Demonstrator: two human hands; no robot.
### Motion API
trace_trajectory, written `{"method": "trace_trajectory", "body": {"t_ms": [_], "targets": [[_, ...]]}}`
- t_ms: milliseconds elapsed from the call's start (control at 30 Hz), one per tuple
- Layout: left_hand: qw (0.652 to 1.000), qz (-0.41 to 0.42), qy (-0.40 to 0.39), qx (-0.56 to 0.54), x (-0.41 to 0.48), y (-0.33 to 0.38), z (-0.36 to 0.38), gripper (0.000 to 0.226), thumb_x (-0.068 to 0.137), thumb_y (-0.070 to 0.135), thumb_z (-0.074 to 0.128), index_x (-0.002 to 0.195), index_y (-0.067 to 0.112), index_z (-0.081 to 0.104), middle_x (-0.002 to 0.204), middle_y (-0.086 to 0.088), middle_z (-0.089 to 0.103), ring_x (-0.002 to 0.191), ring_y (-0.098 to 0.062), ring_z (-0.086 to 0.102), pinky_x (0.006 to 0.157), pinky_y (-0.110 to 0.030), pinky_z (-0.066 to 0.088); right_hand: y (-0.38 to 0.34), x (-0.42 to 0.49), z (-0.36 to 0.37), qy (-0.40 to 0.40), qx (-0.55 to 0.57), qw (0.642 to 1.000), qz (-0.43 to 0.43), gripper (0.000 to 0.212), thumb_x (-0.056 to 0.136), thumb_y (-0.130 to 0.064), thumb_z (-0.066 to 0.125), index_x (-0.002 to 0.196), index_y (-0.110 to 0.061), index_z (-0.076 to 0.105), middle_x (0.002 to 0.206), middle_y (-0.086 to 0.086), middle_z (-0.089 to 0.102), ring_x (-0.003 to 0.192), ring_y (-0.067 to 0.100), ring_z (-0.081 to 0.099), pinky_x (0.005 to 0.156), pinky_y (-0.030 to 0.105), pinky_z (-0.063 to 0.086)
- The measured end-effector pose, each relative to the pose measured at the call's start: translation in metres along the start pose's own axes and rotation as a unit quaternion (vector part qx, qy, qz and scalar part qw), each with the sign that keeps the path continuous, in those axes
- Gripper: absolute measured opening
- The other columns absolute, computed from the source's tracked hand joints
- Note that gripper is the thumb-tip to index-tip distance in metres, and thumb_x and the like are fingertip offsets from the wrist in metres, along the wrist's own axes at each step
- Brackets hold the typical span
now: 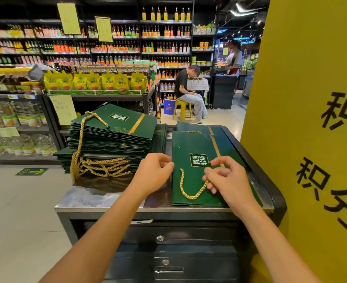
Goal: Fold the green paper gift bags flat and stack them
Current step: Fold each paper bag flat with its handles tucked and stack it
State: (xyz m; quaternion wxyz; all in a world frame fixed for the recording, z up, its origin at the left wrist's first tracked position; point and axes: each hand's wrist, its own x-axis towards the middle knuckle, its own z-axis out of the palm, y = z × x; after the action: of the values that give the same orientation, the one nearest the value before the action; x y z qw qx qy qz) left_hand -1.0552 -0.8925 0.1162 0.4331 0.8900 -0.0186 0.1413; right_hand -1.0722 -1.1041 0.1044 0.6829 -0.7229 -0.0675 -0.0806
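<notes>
1. Pinching the gold rope handle (191,196), the right hand (227,180) has thumb and fingers closed on the rope's right end, over the near-right part of the green bag (197,144).
2. Left hand (155,172) sits at the bag's left edge with fingers curled, and seems to nip that edge. Exact contact is hard to read.
3. Green bag lies flat on the steel surface (99,197), near right, label up, with its handle looping toward the near edge.
4. Step in hand, as I judge it: tidying the handle and squaring the flattened bag before stacking.
5. Doing it well: lay the rope flat on the panel, not bunched. Press the side creases down, then lift by both edges so it doesn't pop open.
6. A second bag (193,126) lies just beyond it, partly underneath.
7. The stack (115,127) of folded bags sits far left on the surface, ropes spilling off its near side. Align the corners when adding, since the top bag there sits skewed.
8. Further off are a seated person (185,88) and the shop shelves (164,37).
</notes>
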Motion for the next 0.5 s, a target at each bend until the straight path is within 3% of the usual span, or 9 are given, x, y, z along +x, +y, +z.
{"method": "trace_trajectory", "body": {"t_ms": [67, 167, 333, 500], "targets": [[1.000, -0.012, 0.005, -0.010, 0.000, 0.000, 0.004, 0.033, 0.098, 0.023, 0.061, 0.129, 0.011, 0.067, 0.099, -0.002, 0.076, 0.085, -0.015, 0.072, 0.086, -0.035, 0.059, 0.001, -0.001, -0.001, -0.003, 0.006, 1.000, 0.005, 0.018, 0.092, -0.005, 0.071, 0.104, -0.008, 0.058, 0.081, 0.014, 0.076, 0.055, 0.015, 0.057, 0.053, 0.025, 0.053], [0.999, -0.016, -0.002, -0.038, -0.004, -0.001, 0.010, 0.031, 0.098, 0.024, 0.063, 0.127, 0.012, 0.067, 0.079, -0.001, 0.076, 0.061, -0.009, 0.067, 0.063, -0.025, 0.054, 0.000, -0.005, -0.003, -0.009, -0.005, 1.000, 0.005, 0.019, 0.090, -0.008, 0.074, 0.102, -0.005, 0.060, 0.083, 0.011, 0.077, 0.057, 0.016, 0.058, 0.056, 0.026, 0.054], [0.993, -0.039, -0.013, -0.110, -0.007, 0.002, 0.014, 0.029, 0.095, 0.024, 0.069, 0.121, 0.011, 0.066, 0.072, 0.002, 0.072, 0.055, 0.001, 0.060, 0.057, -0.020, 0.050, -0.002, -0.015, -0.004, -0.021, -0.015, 1.000, 0.017, 0.016, 0.087, -0.009, 0.077, 0.096, -0.002, 0.066, 0.081, 0.012, 0.077, 0.058, 0.017, 0.061, 0.058, 0.028, 0.055], [0.978, -0.067, -0.082, -0.177, -0.017, 0.005, 0.009, 0.019, 0.093, 0.014, 0.071, 0.099, 0.028, 0.059, 0.060, 0.003, 0.064, 0.050, -0.010, 0.047, 0.052, -0.021, 0.044, -0.007, -0.013, -0.006, -0.010, -0.022, 1.000, -0.004, 0.008, 0.082, -0.006, 0.080, 0.088, -0.008, 0.076, 0.076, 0.013, 0.075, 0.062, 0.012, 0.062, 0.058, 0.022, 0.052]]}}
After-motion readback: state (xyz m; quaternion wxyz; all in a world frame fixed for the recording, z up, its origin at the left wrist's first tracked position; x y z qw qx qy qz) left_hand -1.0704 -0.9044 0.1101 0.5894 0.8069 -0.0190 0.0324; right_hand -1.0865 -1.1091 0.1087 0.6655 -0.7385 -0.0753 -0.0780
